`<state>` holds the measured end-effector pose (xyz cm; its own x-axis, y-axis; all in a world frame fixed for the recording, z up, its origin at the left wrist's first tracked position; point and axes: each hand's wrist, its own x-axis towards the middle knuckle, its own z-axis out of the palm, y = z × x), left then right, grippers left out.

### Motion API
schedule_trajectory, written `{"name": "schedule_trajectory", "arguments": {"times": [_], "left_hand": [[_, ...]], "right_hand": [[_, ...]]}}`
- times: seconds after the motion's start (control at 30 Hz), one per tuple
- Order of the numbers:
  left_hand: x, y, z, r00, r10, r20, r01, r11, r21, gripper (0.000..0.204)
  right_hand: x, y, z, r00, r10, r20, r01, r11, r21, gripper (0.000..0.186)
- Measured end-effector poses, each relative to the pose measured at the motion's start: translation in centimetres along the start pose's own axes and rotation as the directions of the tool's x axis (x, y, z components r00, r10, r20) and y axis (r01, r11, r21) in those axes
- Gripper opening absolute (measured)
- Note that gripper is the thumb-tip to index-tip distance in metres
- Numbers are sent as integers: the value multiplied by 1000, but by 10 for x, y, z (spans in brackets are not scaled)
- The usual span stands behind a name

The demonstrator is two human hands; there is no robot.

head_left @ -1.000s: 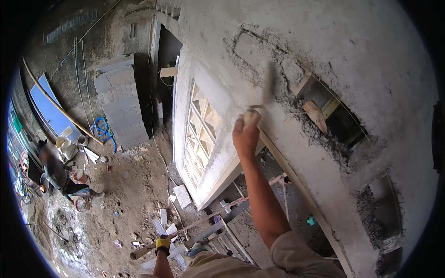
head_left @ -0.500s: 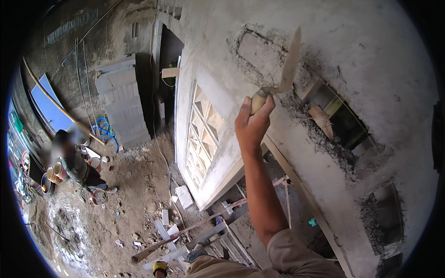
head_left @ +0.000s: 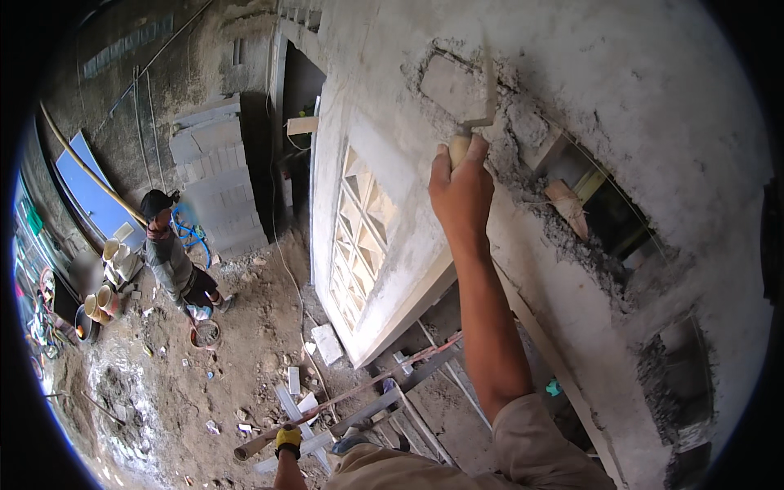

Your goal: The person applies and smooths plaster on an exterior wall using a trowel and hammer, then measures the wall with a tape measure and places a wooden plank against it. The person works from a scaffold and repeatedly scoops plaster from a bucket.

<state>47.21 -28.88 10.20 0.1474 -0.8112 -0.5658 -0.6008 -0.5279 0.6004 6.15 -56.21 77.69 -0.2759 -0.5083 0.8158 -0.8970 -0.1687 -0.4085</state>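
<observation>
My right hand is closed round the wooden handle of a trowel; its thin blade points upward against a rough recessed patch in the pale plastered wall. Right of the patch, a broken-edged opening has a piece of wood in it. My gloved left hand is low down, closed on a rusty scaffold pipe. A white lattice panel stands left of my right arm.
A co-worker in a dark cap stands below left beside a bucket. Stacked grey blocks, a blue board, blue hose and more buckets are at left. Scaffold bars cross the rubble-strewn ground below.
My right hand and trowel have risen along the wall. My left hand dropped off the pipe briefly and is back on it. The co-worker has moved rightward and stands more upright.
</observation>
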Motion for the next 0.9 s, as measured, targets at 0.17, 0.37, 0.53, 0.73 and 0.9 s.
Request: {"name": "schedule_trajectory", "arguments": {"times": [0.17,0.37,0.53,0.73,0.9], "left_hand": [[-6,12,-2,991,-69,112,62,996,59,23],[-29,3,-11,911,-344,227,373,922,-103,19],[-30,-27,-27,915,-285,284,275,958,76,21],[-31,-22,-37,879,-392,273,421,905,-56,21],[-31,6,-32,867,-431,249,478,861,-172,19]], "right_hand": [[14,33,9,994,98,46,-95,993,-68,41],[5,-1,8,970,-147,-195,144,989,-27,40],[19,20,8,962,213,173,-185,969,-165,41],[26,34,14,998,59,6,-59,998,11,42],[17,3,10,994,101,47,-100,995,-26,42]]}}
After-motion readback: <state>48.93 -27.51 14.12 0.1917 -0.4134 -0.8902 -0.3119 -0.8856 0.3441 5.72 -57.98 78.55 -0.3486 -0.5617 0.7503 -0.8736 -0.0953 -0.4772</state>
